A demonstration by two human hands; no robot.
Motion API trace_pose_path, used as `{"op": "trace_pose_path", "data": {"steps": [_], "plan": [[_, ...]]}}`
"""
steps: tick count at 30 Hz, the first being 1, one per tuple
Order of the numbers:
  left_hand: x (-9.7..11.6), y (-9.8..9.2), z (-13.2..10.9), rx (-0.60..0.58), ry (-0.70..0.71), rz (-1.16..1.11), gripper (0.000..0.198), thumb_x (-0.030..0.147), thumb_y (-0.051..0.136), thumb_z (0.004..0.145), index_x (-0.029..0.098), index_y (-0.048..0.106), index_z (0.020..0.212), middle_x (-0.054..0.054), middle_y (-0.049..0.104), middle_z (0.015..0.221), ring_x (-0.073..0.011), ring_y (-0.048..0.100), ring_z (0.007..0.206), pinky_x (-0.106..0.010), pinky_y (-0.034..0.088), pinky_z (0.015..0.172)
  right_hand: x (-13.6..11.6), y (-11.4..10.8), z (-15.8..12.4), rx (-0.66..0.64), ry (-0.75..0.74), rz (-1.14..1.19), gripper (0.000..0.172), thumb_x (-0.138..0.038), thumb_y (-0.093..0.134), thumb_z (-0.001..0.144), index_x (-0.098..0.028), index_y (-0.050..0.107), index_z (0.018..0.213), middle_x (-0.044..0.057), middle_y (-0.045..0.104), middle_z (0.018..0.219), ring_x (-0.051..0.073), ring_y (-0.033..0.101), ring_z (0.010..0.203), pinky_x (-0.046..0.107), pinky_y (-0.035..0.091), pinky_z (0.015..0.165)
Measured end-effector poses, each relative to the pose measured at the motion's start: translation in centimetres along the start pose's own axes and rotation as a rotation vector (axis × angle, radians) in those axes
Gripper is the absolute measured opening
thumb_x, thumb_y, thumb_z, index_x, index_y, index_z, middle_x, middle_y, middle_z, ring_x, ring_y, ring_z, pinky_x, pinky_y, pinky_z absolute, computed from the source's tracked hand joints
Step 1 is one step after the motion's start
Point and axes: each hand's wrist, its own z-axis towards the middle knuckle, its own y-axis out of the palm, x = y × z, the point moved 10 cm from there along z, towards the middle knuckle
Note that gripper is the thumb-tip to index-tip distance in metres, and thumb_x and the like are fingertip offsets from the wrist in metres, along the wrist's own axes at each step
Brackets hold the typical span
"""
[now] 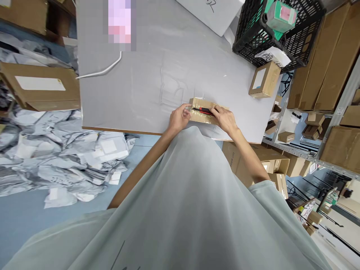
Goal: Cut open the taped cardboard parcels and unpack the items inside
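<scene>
At the front edge of the grey table (135, 97), the left hand (179, 119) pinched one end of a flat brown cardboard parcel (200, 102); the right hand (225, 119) gripped a red-and-black utility knife (204, 111) on it. Well apart stood a windowed cardboard box (264, 79) and a black plastic crate (250, 33).

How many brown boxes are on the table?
2. One taped box under the left hand and right hand, near the edge; one labelled box beside the black crate. The crate may hide more.

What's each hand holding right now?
Left hand: fingers curled on the end of the small taped brown cardboard box.
Right hand: grips the red-and-black utility knife on that box.
</scene>
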Motion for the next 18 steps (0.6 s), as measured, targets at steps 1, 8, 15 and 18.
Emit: {"op": "trace_pose_path", "data": {"steps": [1,8,15,18], "plan": [[0.0,0.0,0.0,0.0,-0.003,-0.006,0.053,0.022,0.07,0.086,0.026,0.078,0.138,-0.002,0.08,0.098,-0.0203,0.069,0.084,-0.031,0.056,0.089,0.0,0.1,0.1,0.0,-0.006,-0.002,0.039,-0.021,0.04,0.119,-0.023,0.062,0.151,0.016,0.073,0.139,0.028,0.07,0.111,0.036,0.055,0.089],[0.1,0.0,0.0,-0.005,-0.016,-0.02,0.054,0.022,0.07,0.086,0.026,0.078,0.139,-0.002,0.08,0.099,-0.0206,0.069,0.085,-0.03,0.055,0.088,-0.3,0.4,0.1,0.019,0.018,-0.025,0.042,-0.016,0.038,0.118,-0.024,0.062,0.151,0.016,0.074,0.139,0.029,0.069,0.112,0.039,0.056,0.092],[0.5,-0.1,-0.1,0.02,-0.009,0.015,0.053,0.022,0.068,0.087,0.025,0.078,0.139,-0.001,0.08,0.098,-0.0211,0.07,0.085,-0.031,0.055,0.088,-0.9,-0.2,-0.1,0.005,-0.009,-0.082,0.045,-0.009,0.037,0.117,-0.024,0.063,0.151,0.016,0.075,0.138,0.028,0.069,0.116,0.037,0.053,0.088],[0.2,-0.1,-0.1,0.026,-0.015,0.025,0.052,0.024,0.069,0.087,0.026,0.078,0.139,-0.001,0.079,0.098,-0.0214,0.071,0.086,-0.031,0.055,0.088,-1.1,-0.3,0.1,0.011,-0.04,-0.089,0.045,-0.009,0.037,0.117,-0.023,0.061,0.151,0.017,0.075,0.136,0.029,0.069,0.115,0.038,0.053,0.086]]}}
